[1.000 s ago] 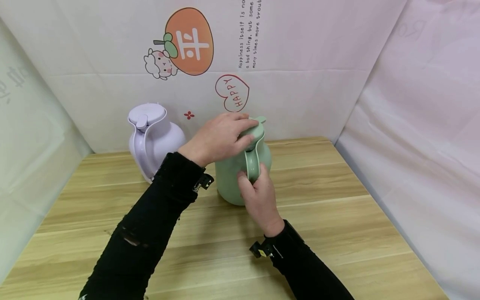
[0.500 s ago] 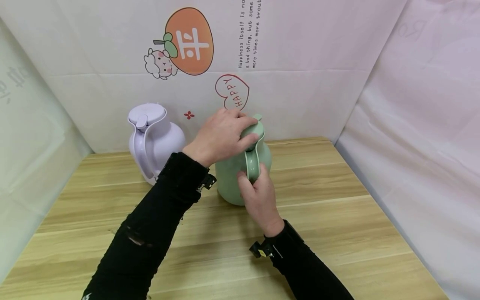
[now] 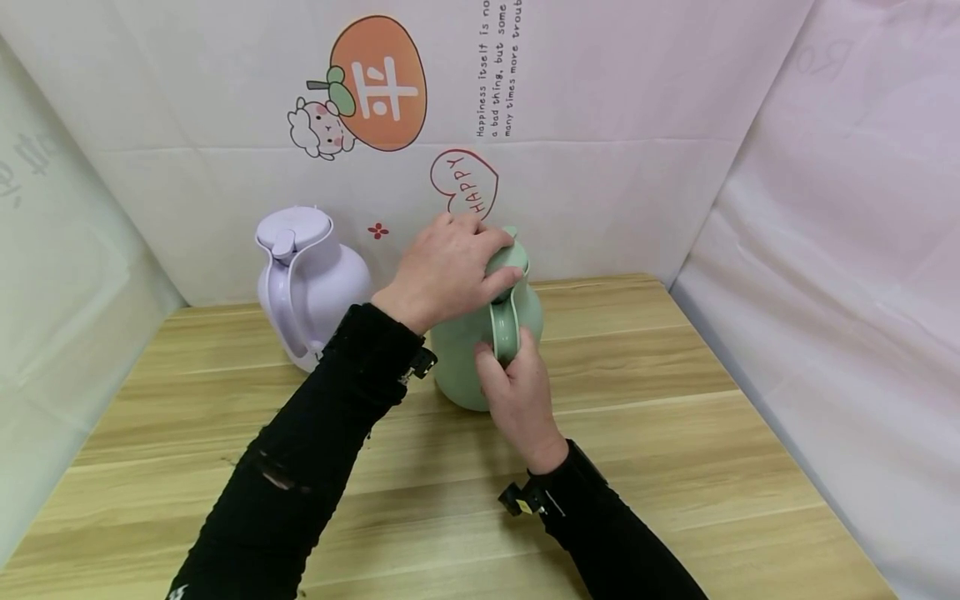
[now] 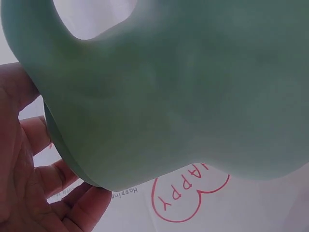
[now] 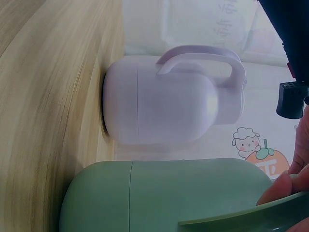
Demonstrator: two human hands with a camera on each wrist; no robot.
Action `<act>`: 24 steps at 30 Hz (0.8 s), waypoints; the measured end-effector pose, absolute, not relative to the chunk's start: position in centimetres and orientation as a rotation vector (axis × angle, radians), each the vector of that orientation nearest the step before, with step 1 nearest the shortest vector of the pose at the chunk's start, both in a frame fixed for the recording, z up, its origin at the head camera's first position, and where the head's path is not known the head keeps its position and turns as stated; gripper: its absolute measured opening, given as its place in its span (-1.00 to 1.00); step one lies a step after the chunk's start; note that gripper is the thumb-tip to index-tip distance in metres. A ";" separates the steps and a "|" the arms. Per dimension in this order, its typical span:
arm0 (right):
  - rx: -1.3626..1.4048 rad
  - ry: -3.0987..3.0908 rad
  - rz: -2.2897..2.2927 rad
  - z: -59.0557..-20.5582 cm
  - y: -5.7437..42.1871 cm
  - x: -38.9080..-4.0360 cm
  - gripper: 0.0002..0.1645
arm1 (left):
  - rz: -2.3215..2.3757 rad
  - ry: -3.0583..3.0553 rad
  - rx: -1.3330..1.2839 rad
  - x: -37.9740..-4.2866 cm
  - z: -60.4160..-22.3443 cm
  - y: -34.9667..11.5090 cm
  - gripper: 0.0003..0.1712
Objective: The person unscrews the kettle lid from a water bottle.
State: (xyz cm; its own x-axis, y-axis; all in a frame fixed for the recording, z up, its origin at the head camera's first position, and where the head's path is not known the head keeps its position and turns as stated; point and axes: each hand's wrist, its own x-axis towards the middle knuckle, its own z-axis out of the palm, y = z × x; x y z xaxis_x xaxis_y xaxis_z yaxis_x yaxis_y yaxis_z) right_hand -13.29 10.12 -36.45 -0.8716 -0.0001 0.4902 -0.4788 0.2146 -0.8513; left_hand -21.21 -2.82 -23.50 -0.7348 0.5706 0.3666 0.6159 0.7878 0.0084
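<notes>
A pale green thermos jug (image 3: 461, 367) stands upright on the wooden table. My left hand (image 3: 450, 271) lies over its top from the left, fingers and thumb curled round the edge of the round green lid (image 3: 508, 257). My right hand (image 3: 517, 392) grips the jug's handle (image 3: 506, 329), with the thumb on the near side. Up close in the left wrist view, the green body (image 4: 193, 87) fills most of the picture and fingertips (image 4: 91, 205) touch the rim. Part of the lid is hidden under my left hand.
A lavender thermos jug (image 3: 330, 283) with its lid on stands to the left of the green one. White printed cloth (image 3: 600, 192) hangs behind the table (image 3: 645, 467) and along both sides.
My left hand has turned the green lid counterclockwise, its small tab swinging leftward. The left wrist has shifted slightly up and right. My right hand and the jug body stay put.
</notes>
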 end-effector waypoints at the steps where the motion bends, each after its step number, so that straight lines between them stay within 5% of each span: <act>1: 0.448 -2.109 1.698 -36.4 10.1 -13.3 -0.86 | -0.180 -2.634 -0.899 -21.2 -23.5 -2.8 -0.42; 24: 0.392 -2.126 1.699 -36.3 10.0 -13.1 -0.86 | -0.125 -2.674 -0.677 -20.8 -23.5 -1.3 -0.43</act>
State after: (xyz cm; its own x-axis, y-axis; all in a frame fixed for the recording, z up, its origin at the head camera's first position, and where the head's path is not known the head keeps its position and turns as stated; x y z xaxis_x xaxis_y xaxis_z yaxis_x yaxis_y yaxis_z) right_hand -13.14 10.05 -36.32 -0.8850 0.0243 0.4649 -0.4482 0.2260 -0.8649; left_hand -20.82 -1.31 -23.52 -0.8125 0.4411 0.3811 0.4747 0.8801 -0.0066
